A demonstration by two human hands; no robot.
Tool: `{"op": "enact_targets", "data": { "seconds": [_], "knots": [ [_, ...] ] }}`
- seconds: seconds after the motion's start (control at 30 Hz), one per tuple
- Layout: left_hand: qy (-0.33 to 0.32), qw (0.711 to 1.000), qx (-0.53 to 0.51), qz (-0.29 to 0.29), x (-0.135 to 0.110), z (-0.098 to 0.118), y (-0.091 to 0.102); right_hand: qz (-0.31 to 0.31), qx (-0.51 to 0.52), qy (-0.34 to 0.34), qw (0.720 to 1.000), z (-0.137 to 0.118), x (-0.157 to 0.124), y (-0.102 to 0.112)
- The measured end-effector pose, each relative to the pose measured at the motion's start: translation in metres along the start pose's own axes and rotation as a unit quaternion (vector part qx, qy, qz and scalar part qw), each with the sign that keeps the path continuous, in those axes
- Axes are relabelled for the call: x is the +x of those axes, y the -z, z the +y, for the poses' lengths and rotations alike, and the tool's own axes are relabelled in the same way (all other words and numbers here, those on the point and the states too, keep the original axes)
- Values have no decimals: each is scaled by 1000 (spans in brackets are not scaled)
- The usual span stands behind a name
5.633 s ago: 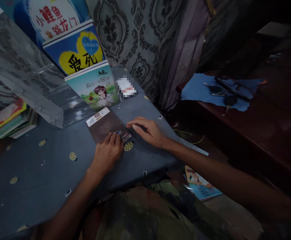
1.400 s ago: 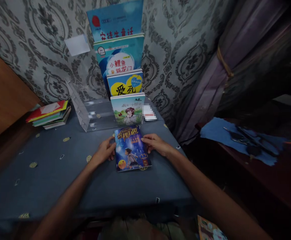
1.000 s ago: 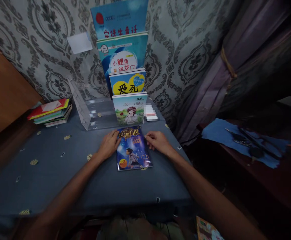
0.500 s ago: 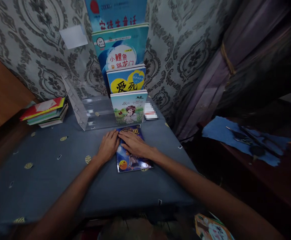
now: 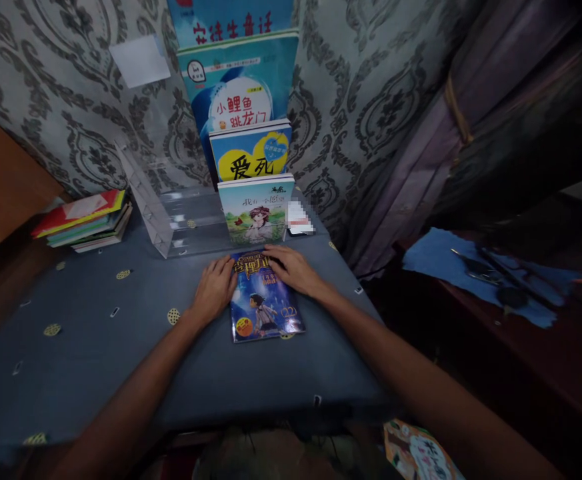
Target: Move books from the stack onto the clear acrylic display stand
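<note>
A blue paperback book (image 5: 262, 305) with gold lettering lies flat on the cloth-covered table, cover up. My left hand (image 5: 215, 287) rests along its upper left edge, fingers stretched forward and touching it. Over the upper right corner lies my right hand (image 5: 293, 270), fingers extended flat on the cover. Just behind the book stands a clear acrylic rack (image 5: 151, 217). On its right side, books rise in steps: a pale green one with a drawn girl (image 5: 255, 213) in front, a yellow-and-blue one (image 5: 251, 153), a teal one (image 5: 241, 80) and a blue one at the top.
A stack of thin books (image 5: 83, 220) lies at the table's far left. A pixelated white item (image 5: 299, 219) is beside the rack. To the right, a blue cloth (image 5: 431, 263) with dark tools covers part of a lower surface. Another book (image 5: 415, 450) shows below the table's front edge.
My right hand has slid right across the cover to the book's upper right corner, uncovering the title. My left hand stays at the left edge. The view has shifted slightly.
</note>
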State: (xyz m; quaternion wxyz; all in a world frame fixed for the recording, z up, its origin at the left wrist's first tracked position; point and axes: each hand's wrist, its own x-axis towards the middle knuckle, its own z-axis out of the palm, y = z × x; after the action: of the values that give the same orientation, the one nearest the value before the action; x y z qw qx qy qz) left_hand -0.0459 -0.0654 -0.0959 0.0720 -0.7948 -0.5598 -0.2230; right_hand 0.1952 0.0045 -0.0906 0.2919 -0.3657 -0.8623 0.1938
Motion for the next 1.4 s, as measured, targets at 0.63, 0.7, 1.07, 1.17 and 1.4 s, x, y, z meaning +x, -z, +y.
{"op": "enact_targets", "data": {
  "seconds": [0.63,0.7,1.07,1.17,1.4],
  "knots": [
    [-170,978,-84,-91,-11,66,20,43,168,0,985,31,6,-7],
    [-191,970,-96,-113,-17,79,25,43,171,-1,984,30,6,-7],
    [-203,951,-165,-163,-33,101,32,46,131,8,990,22,3,-6],
    [-184,951,-210,-132,-30,93,33,48,113,6,992,14,0,-7],
    [59,987,-147,-11,-28,45,20,72,37,-80,994,-22,-23,-19]
  ]
}}
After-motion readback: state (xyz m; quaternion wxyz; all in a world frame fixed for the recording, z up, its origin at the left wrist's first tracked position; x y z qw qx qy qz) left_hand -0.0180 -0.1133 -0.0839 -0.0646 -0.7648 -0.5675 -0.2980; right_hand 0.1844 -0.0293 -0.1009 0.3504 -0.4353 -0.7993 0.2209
